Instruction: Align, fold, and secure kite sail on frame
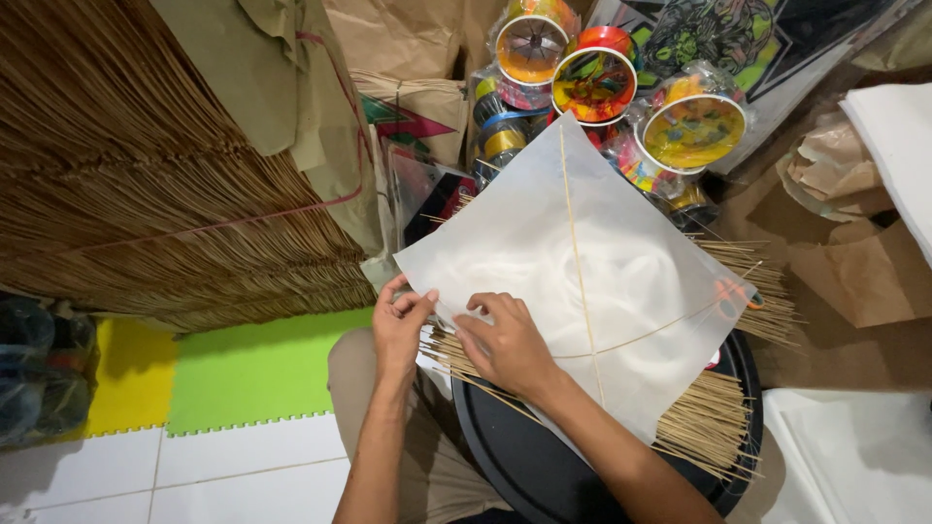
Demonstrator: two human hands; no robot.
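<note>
Head camera looks steeply down, close above lap.

Left of kite (582, 262): stick bundle (146, 175) blocks.
Beyond kite: spools (594, 85) crowd.
Below-left of kite: mat (252, 374) open.

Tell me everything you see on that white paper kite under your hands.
The white kite is a thin, translucent paper sheet lying flat as a diamond on a round black tray, over bundles of thin sticks. A straight stick spine runs from its top corner downward; a bowed stick crosses it lower down. The left hand pinches its left corner, and the right hand presses the edge beside it. The top corner reaches colourful string spools.
</note>
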